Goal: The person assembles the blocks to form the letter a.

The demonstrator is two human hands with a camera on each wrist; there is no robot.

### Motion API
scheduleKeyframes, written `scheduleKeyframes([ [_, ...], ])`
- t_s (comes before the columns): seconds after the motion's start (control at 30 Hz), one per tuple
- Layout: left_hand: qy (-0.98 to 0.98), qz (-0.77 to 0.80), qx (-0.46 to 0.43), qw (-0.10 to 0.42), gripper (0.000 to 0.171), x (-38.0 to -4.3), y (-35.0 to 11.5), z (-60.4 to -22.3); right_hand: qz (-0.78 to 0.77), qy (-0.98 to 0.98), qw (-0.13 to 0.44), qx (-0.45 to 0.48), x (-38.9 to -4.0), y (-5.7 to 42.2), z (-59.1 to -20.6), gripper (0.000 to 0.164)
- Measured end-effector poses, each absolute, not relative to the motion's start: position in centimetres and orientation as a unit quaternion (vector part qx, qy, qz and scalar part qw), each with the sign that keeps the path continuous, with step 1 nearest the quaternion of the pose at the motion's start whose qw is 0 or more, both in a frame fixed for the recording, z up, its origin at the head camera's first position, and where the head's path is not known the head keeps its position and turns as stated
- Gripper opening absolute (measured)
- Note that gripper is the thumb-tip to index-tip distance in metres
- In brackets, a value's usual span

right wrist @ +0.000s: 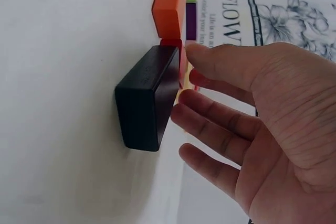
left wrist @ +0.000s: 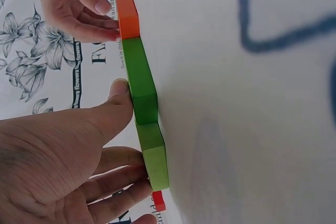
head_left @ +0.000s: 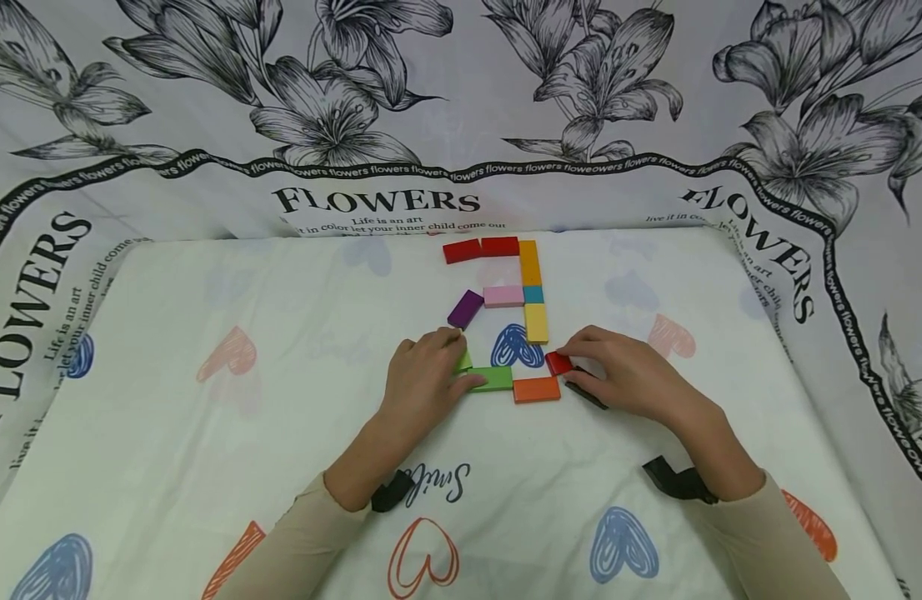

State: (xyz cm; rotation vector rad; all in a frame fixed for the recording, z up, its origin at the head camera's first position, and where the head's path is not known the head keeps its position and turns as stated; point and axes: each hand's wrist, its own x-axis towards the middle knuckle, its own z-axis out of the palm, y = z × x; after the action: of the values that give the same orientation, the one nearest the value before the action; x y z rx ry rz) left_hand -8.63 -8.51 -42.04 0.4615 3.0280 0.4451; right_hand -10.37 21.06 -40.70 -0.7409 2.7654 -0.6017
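My left hand [head_left: 425,371] rests at the near left corner of a block outline. Its thumb touches a dark green block [head_left: 494,379], and its fingertips lie against a light green block [left wrist: 156,166], partly hidden under them in the head view. My right hand [head_left: 622,371] pinches a small red block [head_left: 558,363] between thumb and index finger; its other fingers spread loosely in the right wrist view. Just under that hand lies a black block [right wrist: 139,103], angled beside the red one. An orange block [head_left: 537,390] sits end to end with the dark green block.
Farther back, two long red blocks [head_left: 499,246], an orange-yellow block [head_left: 530,262], a blue block [head_left: 533,294], a yellow block [head_left: 536,323], a pink block [head_left: 503,297] and a tilted purple block [head_left: 465,308] continue the outline. A heart-patterned cloth [head_left: 281,417] covers the table.
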Motion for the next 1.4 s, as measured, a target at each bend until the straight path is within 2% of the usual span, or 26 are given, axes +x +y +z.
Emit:
scheduleKeyframes([
  [0.5, 0.978, 0.14, 0.155, 0.027, 0.06, -8.8, -8.7, -41.9, -0.208, 0.932, 0.087, -0.286, -10.8, 20.2, -41.5, 0.031],
  [0.87, 0.977, 0.136, 0.161, 0.02, 0.06, -9.0, -8.4, -41.9, -0.207, 0.935, 0.097, -0.269, -11.1, 19.8, -41.0, 0.032],
  [1.4, 0.979, 0.133, 0.154, 0.026, 0.06, -8.7, -8.7, -42.0, -0.214, 0.944, 0.063, -0.244, -10.8, 17.8, -41.9, 0.038],
])
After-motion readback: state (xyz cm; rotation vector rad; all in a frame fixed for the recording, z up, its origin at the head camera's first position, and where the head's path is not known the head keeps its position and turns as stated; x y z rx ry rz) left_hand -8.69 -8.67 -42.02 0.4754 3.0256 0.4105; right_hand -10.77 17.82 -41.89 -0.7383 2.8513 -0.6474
